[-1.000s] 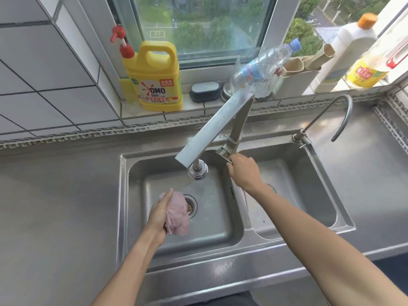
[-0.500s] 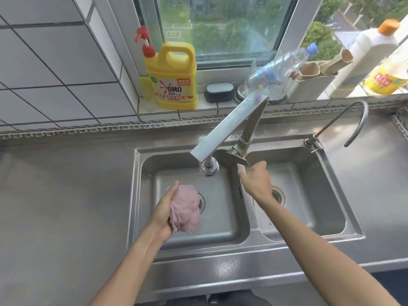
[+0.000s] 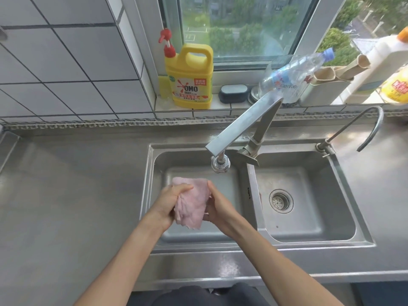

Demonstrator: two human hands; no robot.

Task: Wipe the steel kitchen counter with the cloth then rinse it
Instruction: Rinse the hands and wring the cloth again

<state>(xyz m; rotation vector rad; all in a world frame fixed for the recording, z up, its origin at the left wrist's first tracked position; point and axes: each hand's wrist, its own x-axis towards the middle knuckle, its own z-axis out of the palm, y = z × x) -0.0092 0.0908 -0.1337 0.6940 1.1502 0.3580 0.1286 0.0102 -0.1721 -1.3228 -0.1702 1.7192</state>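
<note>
My right hand (image 3: 217, 207) has left the tap lever, where it sat a second ago, and now closes on the right side of the pink cloth (image 3: 191, 202). My left hand (image 3: 171, 200) grips the cloth's left side, thumb curled over the upper edge, as before. Finding: both hands now hold the cloth between them, bunched and hanging, over the left basin of the sink (image 3: 198, 236).

The cloth sits just below and in front of the spray head of the tap (image 3: 220, 165), well apart from the right basin and its drain (image 3: 281, 201). I cannot tell whether water is running (no stream shows in this view).

Judgement: with the lever released and both hands on the cloth, the wiping stage looks finished and the rinse is in hand, at the rubbing or wringing part.

The steel desk (image 3: 77, 195) to the left carries nothing that I can see. A yellow detergent jug (image 3: 189, 85) stands on the window sill behind.
</note>
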